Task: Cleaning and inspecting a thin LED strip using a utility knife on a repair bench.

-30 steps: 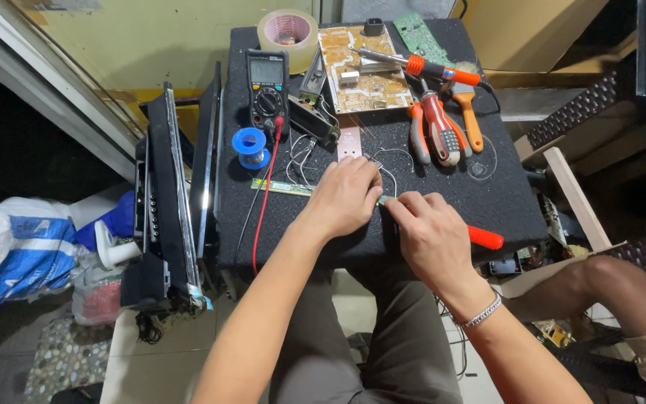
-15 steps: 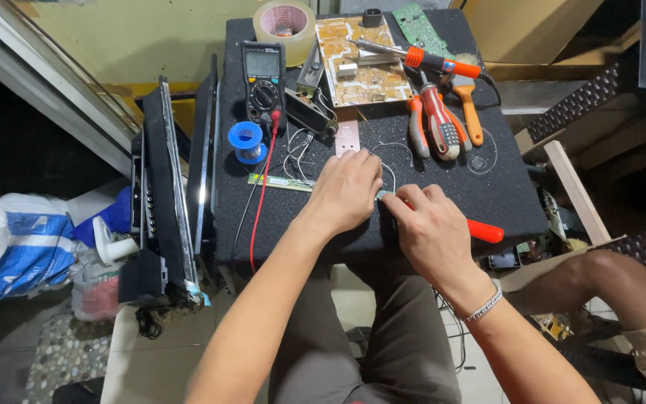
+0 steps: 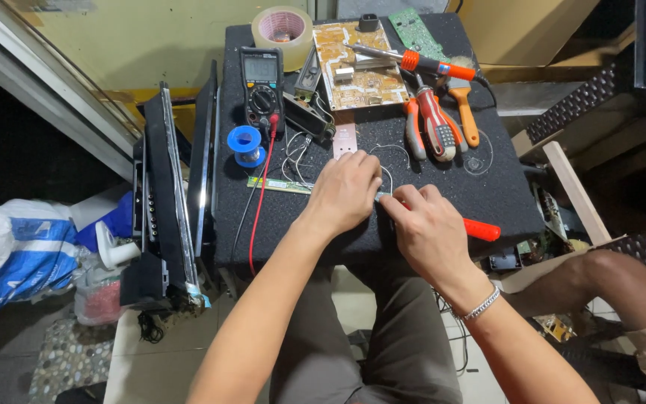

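My left hand (image 3: pixel 347 191) rests palm-down on a narrow green circuit strip (image 3: pixel 278 185) lying across the black work mat (image 3: pixel 487 187), fingers pressing it. My right hand (image 3: pixel 426 228) sits just to its right, closed round a tool with a red-orange handle (image 3: pixel 482 229) that sticks out to the right; its tip is hidden under my fingers near the strip. Thin wires (image 3: pixel 293 153) curl on the mat above the strip.
A black multimeter (image 3: pixel 262 82) with a red lead, a blue solder spool (image 3: pixel 246 141), tape roll (image 3: pixel 282 28), tan circuit board (image 3: pixel 357 66), soldering iron (image 3: pixel 420 63), pliers and screwdrivers (image 3: pixel 435 123) lie on the mat. Flat panels (image 3: pixel 164 194) lean at left. Another person's knee (image 3: pixel 607 277) is at right.
The view has shifted slightly. Both hands stay on the green strip, and the right hand with the red-handled tool has edged a little closer to the left.
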